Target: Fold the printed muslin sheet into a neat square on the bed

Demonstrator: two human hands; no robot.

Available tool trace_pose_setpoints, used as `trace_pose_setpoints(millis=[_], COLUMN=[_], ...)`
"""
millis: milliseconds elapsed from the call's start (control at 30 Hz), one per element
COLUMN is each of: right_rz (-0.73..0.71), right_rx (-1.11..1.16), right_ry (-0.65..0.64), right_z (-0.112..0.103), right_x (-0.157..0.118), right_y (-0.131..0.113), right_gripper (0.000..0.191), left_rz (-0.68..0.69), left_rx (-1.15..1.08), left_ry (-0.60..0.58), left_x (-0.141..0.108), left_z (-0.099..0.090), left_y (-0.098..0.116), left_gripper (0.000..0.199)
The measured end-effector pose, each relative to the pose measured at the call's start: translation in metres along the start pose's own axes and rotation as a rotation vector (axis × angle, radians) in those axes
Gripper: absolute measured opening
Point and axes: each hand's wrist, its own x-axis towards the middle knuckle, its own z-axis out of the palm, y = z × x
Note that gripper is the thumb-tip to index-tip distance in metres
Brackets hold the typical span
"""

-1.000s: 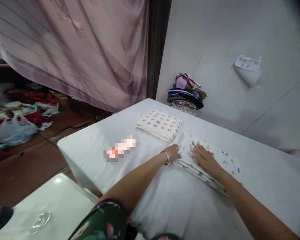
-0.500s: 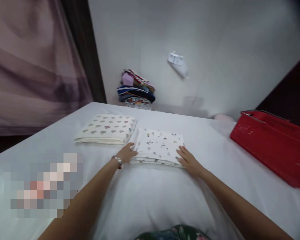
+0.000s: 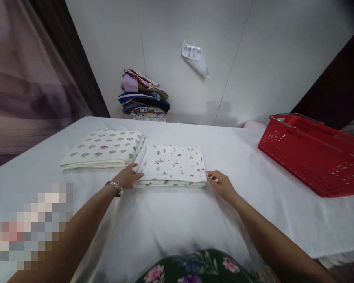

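Note:
A folded white cloth with small prints lies flat on the white-covered table. At its left front corner rests my left hand, fingers apart, a bracelet on the wrist. My right hand is beside the right front corner, fingers bent and slightly apart, nothing seen in them. To the left lies another folded cloth, cream with grey and red mushroom-like shapes, near the first one.
A red basket with metal handles stands at the right. Behind the table's far edge is a pile of folded fabrics. Paper hangs on the wall. A pinkish curtain is at the left; a blurred patch covers the lower left.
My right hand has come off the top of the printed cloth to its right side. My left hand stays at the left corner. The view has shifted, so things appear further left.

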Motion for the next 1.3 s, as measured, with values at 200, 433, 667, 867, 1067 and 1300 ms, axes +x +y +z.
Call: trace_pose_setpoints(millis=[200, 433, 667, 867, 1067, 1300], right_rz=[-0.353, -0.442, -0.475, -0.498, -0.53, -0.561], right_rx=[-0.256, -0.402, -0.384, -0.413, -0.516, -0.618], right_ry=[-0.082, -0.129, -0.101, -0.117, -0.083, -0.098], right_z=[-0.007, -0.002, 0.0, 0.002, 0.006, 0.019], right_x=[-0.001, 0.007, 0.003, -0.001, -0.001, 0.013], right_y=[-0.011, -0.007, -0.001, -0.004, -0.01, -0.023], right_gripper=[0.033, 0.026, 0.029, 0.027, 0.024, 0.019], left_rz=[0.281, 0.698, 0.692, 0.755, 0.854, 0.938], left_rx=[0.255, 0.305, 0.209, 0.257, 0.339, 0.471], left_ry=[0.329, 0.22, 0.253, 0.302, 0.342, 0.304], left_x=[-0.035, -0.037, -0.034, -0.036, -0.037, -0.033], left_z=[0.006, 0.036, 0.036, 0.039, 0.043, 0.049], left_y=[0.018, 0.023, 0.019, 0.013, 0.018, 0.046], left_gripper=[0.047, 0.027, 0.029, 0.031, 0.029, 0.019])
